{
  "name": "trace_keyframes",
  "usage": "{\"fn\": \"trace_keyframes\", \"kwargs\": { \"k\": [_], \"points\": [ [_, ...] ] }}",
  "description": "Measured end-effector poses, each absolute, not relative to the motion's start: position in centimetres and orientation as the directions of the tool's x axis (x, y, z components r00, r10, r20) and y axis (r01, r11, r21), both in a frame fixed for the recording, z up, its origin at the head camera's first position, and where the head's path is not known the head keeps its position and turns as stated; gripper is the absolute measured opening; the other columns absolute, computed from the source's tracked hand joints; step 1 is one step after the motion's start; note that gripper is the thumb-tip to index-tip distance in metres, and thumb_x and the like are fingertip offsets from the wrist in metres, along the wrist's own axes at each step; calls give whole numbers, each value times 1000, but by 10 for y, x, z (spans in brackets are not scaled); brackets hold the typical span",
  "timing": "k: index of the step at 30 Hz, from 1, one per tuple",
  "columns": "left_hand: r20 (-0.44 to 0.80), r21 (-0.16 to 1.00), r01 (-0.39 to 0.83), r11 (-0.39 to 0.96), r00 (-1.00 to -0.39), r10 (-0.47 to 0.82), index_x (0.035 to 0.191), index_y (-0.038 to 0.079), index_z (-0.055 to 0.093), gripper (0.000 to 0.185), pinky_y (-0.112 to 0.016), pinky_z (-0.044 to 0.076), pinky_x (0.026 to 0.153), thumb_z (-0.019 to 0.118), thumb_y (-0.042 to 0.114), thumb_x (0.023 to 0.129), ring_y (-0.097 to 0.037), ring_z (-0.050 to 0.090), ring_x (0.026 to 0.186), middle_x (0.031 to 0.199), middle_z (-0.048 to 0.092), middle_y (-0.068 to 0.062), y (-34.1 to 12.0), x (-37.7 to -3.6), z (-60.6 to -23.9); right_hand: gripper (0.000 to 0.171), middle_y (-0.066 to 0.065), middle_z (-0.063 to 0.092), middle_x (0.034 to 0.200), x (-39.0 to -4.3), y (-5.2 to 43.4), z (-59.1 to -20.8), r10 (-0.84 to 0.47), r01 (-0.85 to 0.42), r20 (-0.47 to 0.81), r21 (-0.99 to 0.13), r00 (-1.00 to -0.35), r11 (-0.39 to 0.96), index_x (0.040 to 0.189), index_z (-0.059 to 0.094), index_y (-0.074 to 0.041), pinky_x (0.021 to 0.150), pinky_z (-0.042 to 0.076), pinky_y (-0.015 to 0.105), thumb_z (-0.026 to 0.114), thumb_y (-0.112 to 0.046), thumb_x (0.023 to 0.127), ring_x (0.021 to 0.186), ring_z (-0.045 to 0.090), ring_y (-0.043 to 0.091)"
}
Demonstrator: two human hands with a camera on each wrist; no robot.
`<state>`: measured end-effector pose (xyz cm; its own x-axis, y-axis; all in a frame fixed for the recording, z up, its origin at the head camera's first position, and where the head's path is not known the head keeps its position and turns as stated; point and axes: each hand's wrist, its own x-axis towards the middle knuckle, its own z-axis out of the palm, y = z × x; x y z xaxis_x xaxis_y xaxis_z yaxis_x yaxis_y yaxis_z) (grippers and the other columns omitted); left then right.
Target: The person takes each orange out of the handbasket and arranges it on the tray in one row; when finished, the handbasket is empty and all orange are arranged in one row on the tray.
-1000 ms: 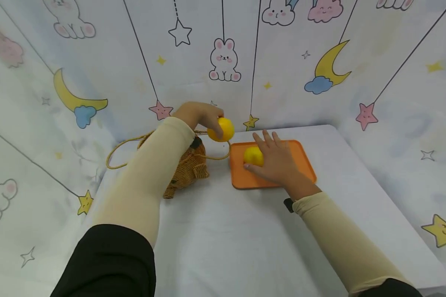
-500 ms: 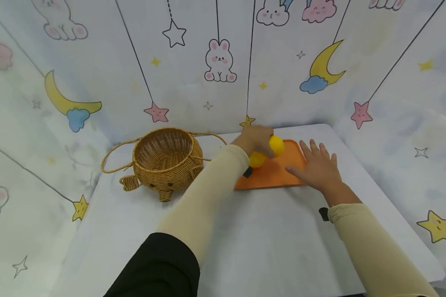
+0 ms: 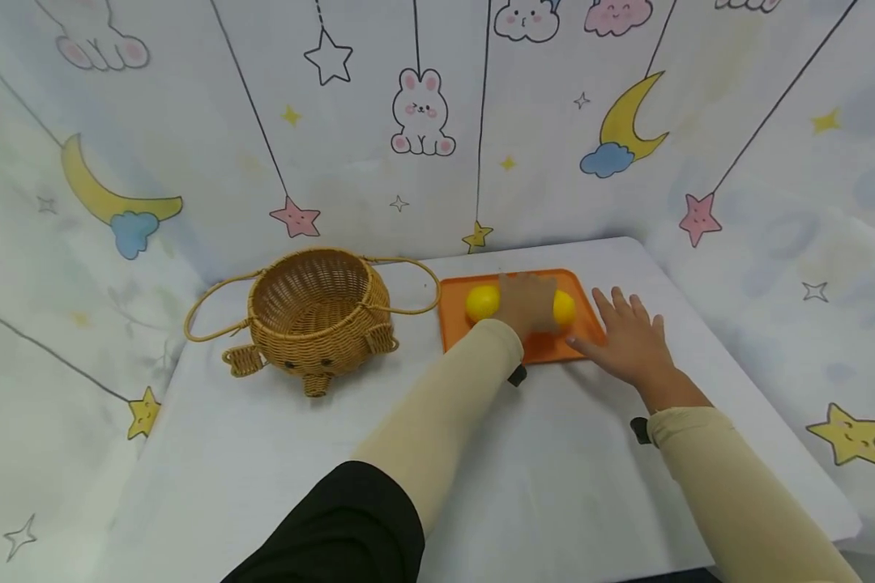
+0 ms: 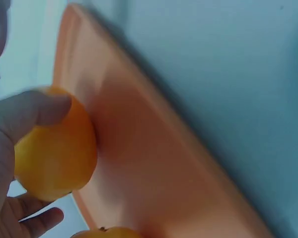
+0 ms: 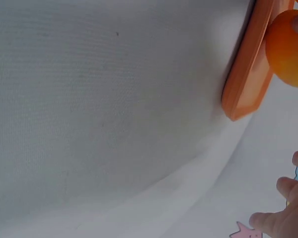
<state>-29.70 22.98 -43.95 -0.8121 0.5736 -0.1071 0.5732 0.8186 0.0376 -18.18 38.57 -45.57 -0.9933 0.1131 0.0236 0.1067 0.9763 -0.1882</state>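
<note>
Over the right part of the orange tray, the left hand holds a rounded fruit; its grip pinches the fruit, with the thumb laid across the skin. Viewed from the left wrist, this held fruit appears smooth and plump, amber yellow deepening to orange near the thumb, with a small dark mark at its lower edge; in the head view it shows as bright yellow. Whether it touches the tray floor cannot be told. A second fruit, similarly round and yellow, lies in the tray to the left of that hand; the left wrist view shows a small dark stub on it. Just beside the tray's right edge is the right hand, its grip spread with the fingers well parted. At left on the white worktop stands a woven tan basket with two looped handles, ear-like flaps and a short snout. Behind rises a pale, cartoon-printed backdrop.
</note>
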Motion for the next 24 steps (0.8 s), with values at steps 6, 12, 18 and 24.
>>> {"fn": "trace_keyframes", "kwargs": {
  "k": [6,12,18,24],
  "points": [
    [-90,34,556,831,-826,556,146,32,38,74,-62,13,111,60,64,83,-21,32,138,143,46,4,230,-290,-437,103,23,7,159,-184,379,-453,107,100,29,-198,-994,975,158,4,-21,99,-2,77,42,-80,82,140,4,53],
    [-109,19,562,827,-821,560,147,34,37,81,-65,11,110,64,67,78,-23,34,136,143,45,3,228,-293,-440,102,24,8,158,-183,376,-454,111,105,17,-212,-994,972,157,5,-19,99,-1,77,44,-78,83,140,5,53],
    [-90,-4,578,816,-813,575,148,38,32,91,-66,11,109,68,71,72,-23,32,137,145,42,3,223,-300,-444,103,23,7,159,-185,375,-454,99,92,24,-195,-995,976,157,4,-19,99,0,78,42,-79,83,140,6,53],
    [-106,-27,600,800,-797,594,152,39,22,100,-65,9,110,67,75,70,-22,29,140,149,38,3,222,-294,-439,102,23,7,159,-187,373,-454,94,85,33,-199,-995,976,157,3,-20,99,1,78,42,-78,83,140,5,52]
  ]
}}
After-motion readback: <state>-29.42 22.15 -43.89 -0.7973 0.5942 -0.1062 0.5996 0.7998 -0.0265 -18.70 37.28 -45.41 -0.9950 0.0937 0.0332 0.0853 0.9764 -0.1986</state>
